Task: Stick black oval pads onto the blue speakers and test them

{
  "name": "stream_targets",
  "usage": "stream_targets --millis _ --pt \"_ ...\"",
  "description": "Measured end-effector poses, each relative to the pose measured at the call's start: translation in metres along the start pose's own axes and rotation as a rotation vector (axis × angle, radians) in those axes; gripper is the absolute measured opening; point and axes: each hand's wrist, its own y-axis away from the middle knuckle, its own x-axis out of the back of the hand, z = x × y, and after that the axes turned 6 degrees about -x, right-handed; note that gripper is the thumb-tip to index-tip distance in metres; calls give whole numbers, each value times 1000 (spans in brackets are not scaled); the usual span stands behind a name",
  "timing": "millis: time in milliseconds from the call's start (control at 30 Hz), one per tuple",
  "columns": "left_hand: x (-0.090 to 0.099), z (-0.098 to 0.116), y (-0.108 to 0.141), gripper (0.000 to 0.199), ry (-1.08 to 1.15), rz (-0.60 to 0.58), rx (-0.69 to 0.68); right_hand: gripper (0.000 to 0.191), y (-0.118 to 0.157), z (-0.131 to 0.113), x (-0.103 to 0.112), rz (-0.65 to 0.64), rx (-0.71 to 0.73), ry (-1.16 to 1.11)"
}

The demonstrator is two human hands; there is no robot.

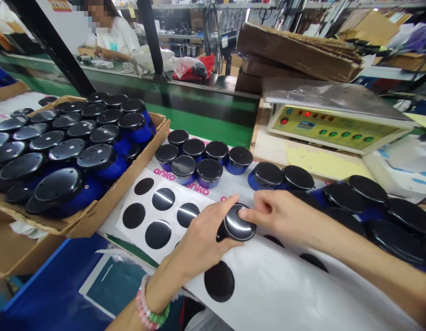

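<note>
My left hand (206, 235) is wrapped around a small cup-shaped unit with a glossy black round top (238, 224). My right hand (268, 209) has its fingers curled in, and its thumb presses on that top. Underneath both hands lies a white backing sheet (264, 280) carrying round black stickers (219, 281), some covered by my hands and forearms. Just beyond, blue units with black tops (209, 171) stand grouped on the table. More such units (344, 197) sit to the right, partly behind my right forearm.
A cardboard tray (144, 168) at the left is packed with blue and black units. A control box (332, 126) with lit buttons stands at the back right, cardboard (296, 53) stacked behind it. A blue bin (54, 289) is at lower left. Another person (119, 39) sits across the green conveyor (213, 115).
</note>
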Motion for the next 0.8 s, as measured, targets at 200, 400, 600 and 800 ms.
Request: stream_targets --millis 200,400,600,800 --pt "-5 -2 -1 102 133 -25 106 30 12 -9 10 110 277 210" --pt "14 2 5 94 21 2 87 58 3 7 6 169 635 441" --pt "27 -12 17 38 -277 77 7 46 16 7 6 430 675 709" --pt "20 -25 11 37 -313 83 -8 18 40 -29 -53 -118 928 482"
